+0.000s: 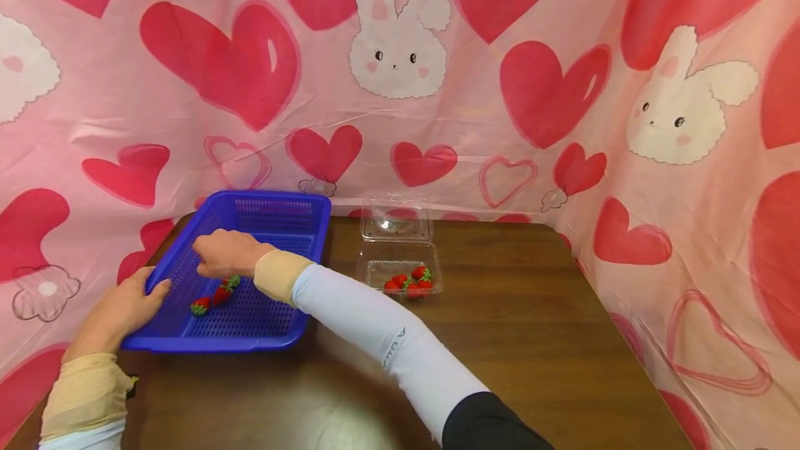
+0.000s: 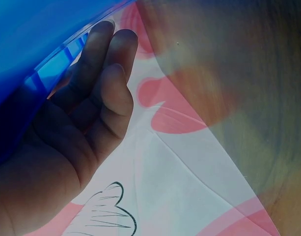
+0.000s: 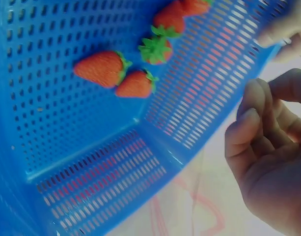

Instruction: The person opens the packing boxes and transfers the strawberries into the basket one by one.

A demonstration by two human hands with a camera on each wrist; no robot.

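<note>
A blue perforated plastic basket (image 1: 269, 344) stands at the left of the table, with several strawberries (image 3: 102, 69) on its floor. My left hand (image 1: 121, 305) grips the basket's left rim, thumb over the top edge; in the left wrist view this hand (image 2: 86, 113) has its fingers along the outside of the wall. Above the basket is my right hand (image 1: 230, 253), fingers curled. The right wrist view shows this hand (image 3: 275, 147) with thumb and fingertips drawn together and nothing seen between them. It partly covers the basket's inside in the head view.
Right of the basket, a clear hinged plastic box (image 1: 369, 271) lies with its lid (image 1: 396, 228) raised at the back. Strawberries (image 1: 412, 285) sit at its front right. A pink cloth with hearts and rabbits (image 1: 400, 117) hangs around the wooden table (image 1: 512, 325).
</note>
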